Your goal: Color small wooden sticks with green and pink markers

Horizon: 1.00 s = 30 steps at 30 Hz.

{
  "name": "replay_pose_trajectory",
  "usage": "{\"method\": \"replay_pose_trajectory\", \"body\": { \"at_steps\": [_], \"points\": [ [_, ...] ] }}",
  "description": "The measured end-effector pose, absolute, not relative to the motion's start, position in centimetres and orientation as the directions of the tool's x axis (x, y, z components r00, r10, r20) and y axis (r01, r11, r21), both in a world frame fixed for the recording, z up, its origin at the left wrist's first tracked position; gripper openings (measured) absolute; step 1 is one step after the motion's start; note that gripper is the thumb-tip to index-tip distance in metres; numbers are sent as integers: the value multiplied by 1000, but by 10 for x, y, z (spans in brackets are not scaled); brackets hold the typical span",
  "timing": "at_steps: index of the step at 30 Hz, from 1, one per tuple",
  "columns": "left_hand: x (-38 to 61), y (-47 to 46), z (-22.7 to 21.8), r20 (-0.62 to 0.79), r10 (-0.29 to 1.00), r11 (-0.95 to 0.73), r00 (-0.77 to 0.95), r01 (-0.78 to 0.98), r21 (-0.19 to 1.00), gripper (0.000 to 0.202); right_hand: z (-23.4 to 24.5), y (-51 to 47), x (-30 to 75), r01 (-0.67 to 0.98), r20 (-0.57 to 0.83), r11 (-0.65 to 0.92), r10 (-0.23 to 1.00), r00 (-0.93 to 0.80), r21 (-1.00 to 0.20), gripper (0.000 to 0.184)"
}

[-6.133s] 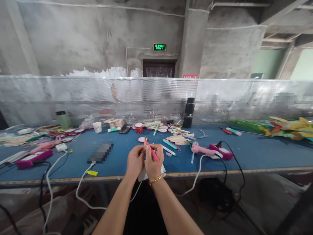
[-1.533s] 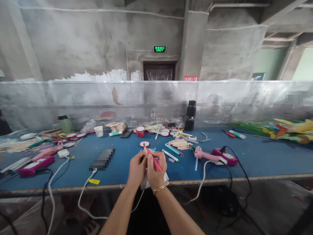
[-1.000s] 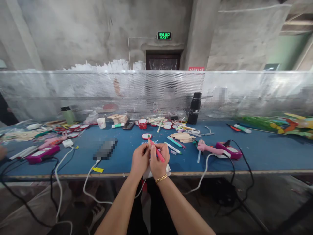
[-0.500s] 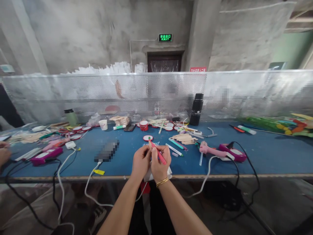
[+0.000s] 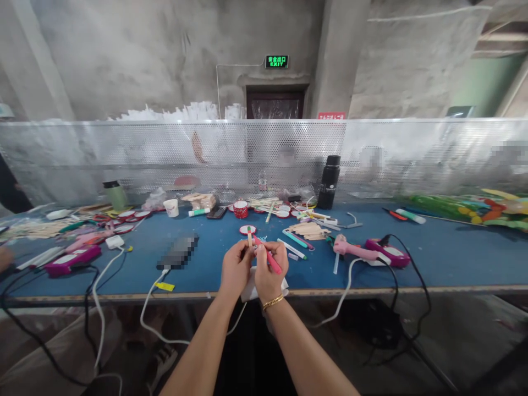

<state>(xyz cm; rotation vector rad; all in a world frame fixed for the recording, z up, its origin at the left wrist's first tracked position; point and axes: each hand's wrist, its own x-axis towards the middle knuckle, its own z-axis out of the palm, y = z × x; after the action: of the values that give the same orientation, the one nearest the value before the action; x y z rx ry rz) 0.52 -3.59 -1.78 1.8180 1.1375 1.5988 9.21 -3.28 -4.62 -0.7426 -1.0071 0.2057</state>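
My left hand [image 5: 236, 270] pinches a flat wooden stick [image 5: 249, 237] upright, its top end coloured green. In my right hand [image 5: 270, 275] is a pink-red marker [image 5: 274, 264], its tip end close to the stick; I cannot tell whether they touch. A white disc with a red rim [image 5: 247, 230] lies just beyond the stick. To the right of my hands are a white marker with a green end [image 5: 293, 249] and a turquoise marker [image 5: 295, 238]. Something white, like cloth or paper [image 5: 249, 290], shows under my hands at the table edge.
A pile of wooden sticks [image 5: 310, 231] lies right of centre. Further right are a pink glue gun [image 5: 355, 248] and a purple device [image 5: 390, 254] with cables. A dark blurred phone [image 5: 178, 253] lies left. At the back stand a black flask [image 5: 329, 184] and a paper cup [image 5: 171, 208].
The wooden stick now stands more upright, its green end clearly visible. The marker's tip end sits lower, beside the stick. The whole view has shifted slightly.
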Motion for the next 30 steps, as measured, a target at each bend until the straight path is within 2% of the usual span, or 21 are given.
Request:
{"method": "replay_pose_trajectory", "body": {
  "at_steps": [30],
  "points": [
    [5, -32, -23, 607, 795, -568, 4, 360, 741, 24, -40, -35, 94, 198, 718, 753, 462, 520, -628, 16]
  ]
}}
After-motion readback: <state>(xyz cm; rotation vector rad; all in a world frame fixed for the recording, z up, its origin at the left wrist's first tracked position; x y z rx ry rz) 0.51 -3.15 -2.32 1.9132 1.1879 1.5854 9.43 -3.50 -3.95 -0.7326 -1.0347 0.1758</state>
